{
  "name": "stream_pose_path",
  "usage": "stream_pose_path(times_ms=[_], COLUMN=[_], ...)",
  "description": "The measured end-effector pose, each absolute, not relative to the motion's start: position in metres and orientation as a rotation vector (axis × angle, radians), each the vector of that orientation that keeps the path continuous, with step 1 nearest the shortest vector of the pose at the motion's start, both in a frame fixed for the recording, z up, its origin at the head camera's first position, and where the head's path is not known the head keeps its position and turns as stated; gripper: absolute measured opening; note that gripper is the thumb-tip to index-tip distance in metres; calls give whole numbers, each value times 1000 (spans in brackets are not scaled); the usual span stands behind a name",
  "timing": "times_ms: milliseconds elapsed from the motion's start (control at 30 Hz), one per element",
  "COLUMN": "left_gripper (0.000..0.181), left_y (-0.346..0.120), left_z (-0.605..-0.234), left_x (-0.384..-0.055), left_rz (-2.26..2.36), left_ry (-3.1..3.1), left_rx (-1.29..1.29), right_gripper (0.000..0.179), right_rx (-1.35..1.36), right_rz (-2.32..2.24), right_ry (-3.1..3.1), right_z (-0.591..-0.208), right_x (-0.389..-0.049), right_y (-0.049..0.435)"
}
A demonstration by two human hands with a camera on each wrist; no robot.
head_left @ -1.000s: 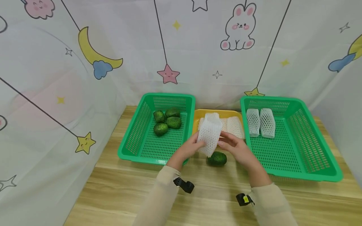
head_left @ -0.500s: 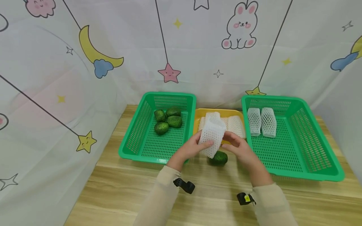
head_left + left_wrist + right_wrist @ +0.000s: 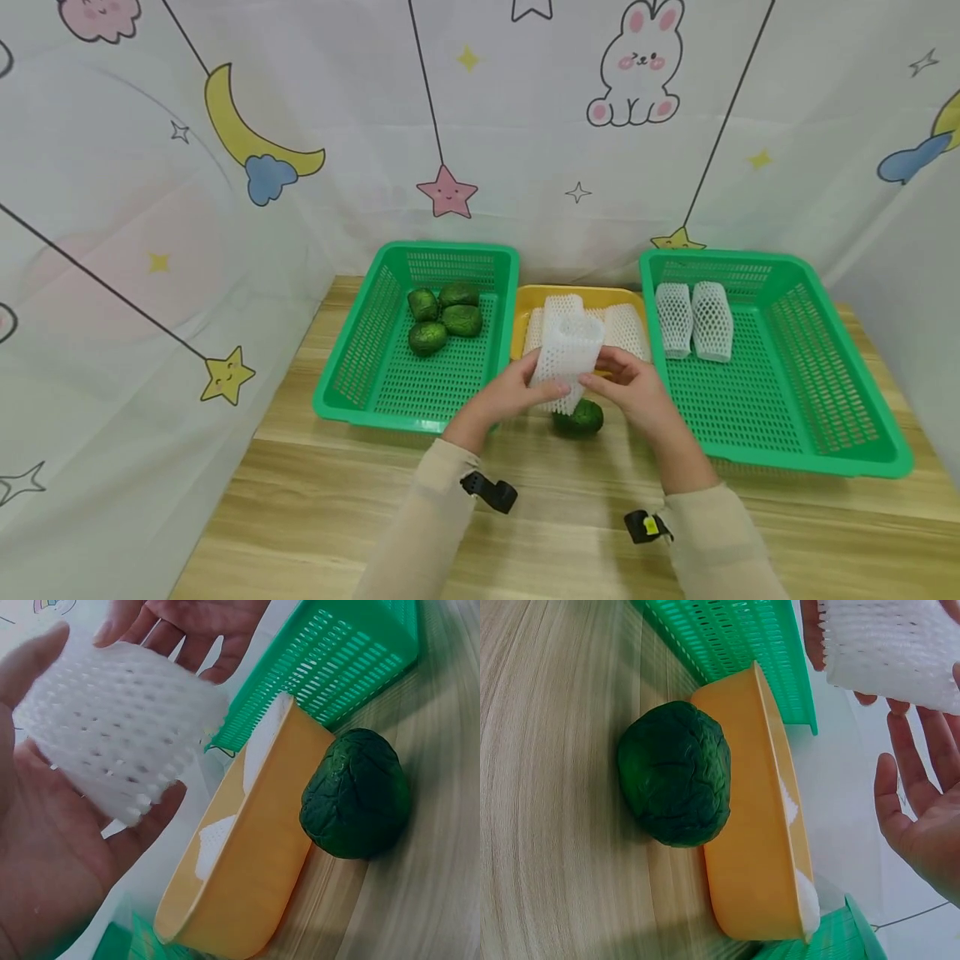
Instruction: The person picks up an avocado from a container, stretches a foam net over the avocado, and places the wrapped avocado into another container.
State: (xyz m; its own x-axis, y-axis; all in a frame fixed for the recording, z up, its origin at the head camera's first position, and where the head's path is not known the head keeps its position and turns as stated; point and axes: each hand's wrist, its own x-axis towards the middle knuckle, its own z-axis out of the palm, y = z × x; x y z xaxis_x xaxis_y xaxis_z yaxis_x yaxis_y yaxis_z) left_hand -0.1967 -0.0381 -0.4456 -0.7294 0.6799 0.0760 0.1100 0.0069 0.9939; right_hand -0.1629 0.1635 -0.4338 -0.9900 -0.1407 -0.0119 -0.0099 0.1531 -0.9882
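Note:
A white foam net sleeve [image 3: 562, 358] is held up between both hands in the head view. My left hand [image 3: 506, 392] grips its lower left side, thumb across the front and fingers behind. My right hand [image 3: 633, 390] pinches the sleeve's right edge between thumb and index finger; its other fingers are spread loosely, as the right wrist view shows. The sleeve's upper end gapes a little. Below it a dark green, wrinkled avocado [image 3: 585, 419] lies on the wooden table, partly covered by the sleeve in the head view; both wrist views show it whole beside the yellow tub [image 3: 251, 877].
Behind the hands, the yellow tub holds several more foam sleeves [image 3: 626, 327]. A green basket [image 3: 412, 423] on the left contains several avocados [image 3: 461, 320]. In the right green basket [image 3: 757, 408] lie two net-wrapped pieces [image 3: 712, 321]. A patterned curtain [image 3: 525, 142] hangs behind.
The sleeve has shifted slightly right and turned more upright, its open end facing up. My right thumb has come in onto its edge. The avocado stays put.

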Motion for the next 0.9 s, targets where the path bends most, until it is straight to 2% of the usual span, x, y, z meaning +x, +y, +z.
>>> stream_pose_path(times_ms=[300,533,667,900], left_gripper=[69,58,63,64], left_y=[-35,-37,-41,-42], left_z=[-452,-455,-455,-458], left_x=[-198,-203,-203,-203], left_rz=[1746,1823,1825,1839], left_ry=[2046,2028,2020,2005], left_rx=[670,672,647,671], right_gripper=[49,42,46,65], right_rx=[-171,-328,-368,-461], right_rz=[-1957,-1967,-1628,-874], right_ry=[2297,2186,2338,2734], right_z=[-435,-438,-455,-484], right_x=[-163,-168,-171,-168], right_y=[164,172,174,155])
